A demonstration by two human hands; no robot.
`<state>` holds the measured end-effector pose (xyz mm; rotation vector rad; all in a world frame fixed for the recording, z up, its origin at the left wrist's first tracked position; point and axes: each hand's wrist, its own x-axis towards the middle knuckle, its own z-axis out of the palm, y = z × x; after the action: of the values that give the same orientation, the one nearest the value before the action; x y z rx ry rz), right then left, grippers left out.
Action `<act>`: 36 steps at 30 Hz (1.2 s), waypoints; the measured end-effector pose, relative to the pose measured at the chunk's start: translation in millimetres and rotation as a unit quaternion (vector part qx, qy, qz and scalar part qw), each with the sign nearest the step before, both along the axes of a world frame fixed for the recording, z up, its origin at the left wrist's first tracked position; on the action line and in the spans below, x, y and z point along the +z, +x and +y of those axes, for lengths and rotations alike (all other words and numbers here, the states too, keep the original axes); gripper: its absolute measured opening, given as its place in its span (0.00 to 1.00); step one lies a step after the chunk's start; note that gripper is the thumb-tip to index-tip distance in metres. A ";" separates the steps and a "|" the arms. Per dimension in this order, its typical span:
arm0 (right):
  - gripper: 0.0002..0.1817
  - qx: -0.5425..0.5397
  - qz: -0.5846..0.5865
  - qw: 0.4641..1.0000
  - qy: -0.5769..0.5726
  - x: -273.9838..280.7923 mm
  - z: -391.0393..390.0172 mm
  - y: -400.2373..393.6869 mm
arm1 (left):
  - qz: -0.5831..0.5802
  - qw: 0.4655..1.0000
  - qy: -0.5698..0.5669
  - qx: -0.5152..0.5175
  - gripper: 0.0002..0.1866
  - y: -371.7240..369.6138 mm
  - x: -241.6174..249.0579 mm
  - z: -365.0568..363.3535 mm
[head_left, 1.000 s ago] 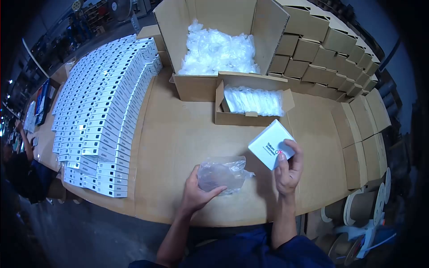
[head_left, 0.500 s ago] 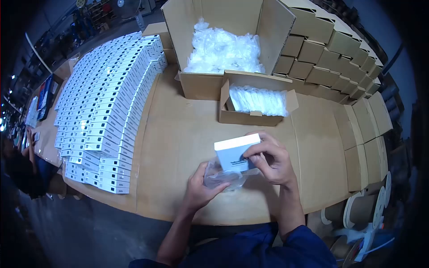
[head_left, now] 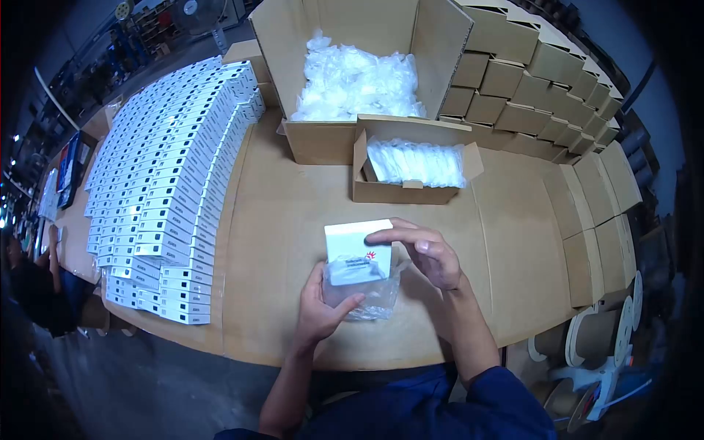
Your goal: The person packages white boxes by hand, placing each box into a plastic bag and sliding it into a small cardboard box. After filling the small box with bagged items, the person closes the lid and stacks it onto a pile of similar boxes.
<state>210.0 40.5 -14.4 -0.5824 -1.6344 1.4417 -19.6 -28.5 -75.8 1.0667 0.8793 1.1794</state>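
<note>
A small flat white box (head_left: 358, 239) with a red mark and dark print stands with its lower part inside a clear plastic bag (head_left: 374, 297). My left hand (head_left: 323, 304) grips the bag and the box's lower left side, thumb across the front. At the box's upper right, my right hand (head_left: 429, 257) has its index finger stretched over the face, touching it. The other right fingers are loosely bent and apart, holding nothing I can see. Behind the hands stands a small open carton (head_left: 411, 194) packed with a row of bagged white items.
A large open carton (head_left: 323, 143) of clear plastic bags (head_left: 359, 81) stands at the back. Stacked white boxes (head_left: 169, 183) fill the left side. Brown cartons (head_left: 528, 95) line the back right and right edge (head_left: 612, 246). Spools (head_left: 594, 341) sit lower right. Another person (head_left: 44, 282) is at far left.
The white box has moved left and down into the bag, turning its face more toward me. My right hand has loosened from its pinch, leaving a finger on the box.
</note>
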 end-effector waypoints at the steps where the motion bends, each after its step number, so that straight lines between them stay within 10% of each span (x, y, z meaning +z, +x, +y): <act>1: 0.38 -0.002 0.016 1.000 -0.006 -1.3 -1.0 -2.4 | -0.022 1.000 -0.018 -0.008 0.30 -0.4 -0.4 -0.3; 12: 0.39 -0.018 0.032 0.995 -0.088 -36.2 -16.5 -8.7 | -0.238 0.963 -0.116 0.044 0.21 9.6 -19.1 -0.2; 16: 0.37 -0.150 0.205 0.948 -0.189 -38.9 -38.2 -16.9 | -0.249 0.956 -0.133 0.082 0.22 11.3 -21.3 -1.1; 25: 0.03 -0.189 0.274 0.893 -0.302 -79.8 -62.5 -37.7 | -0.277 0.957 -0.068 0.046 0.21 3.0 -40.8 10.2; 36: 0.17 -0.237 0.288 0.895 -0.247 -89.0 -68.5 -38.4 | -0.174 0.971 0.007 0.165 0.07 8.5 -25.5 7.9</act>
<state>171.7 -28.1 -103.4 -0.6895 -0.6007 1.4616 -11.1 -20.6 -101.3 0.7056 0.7871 1.5961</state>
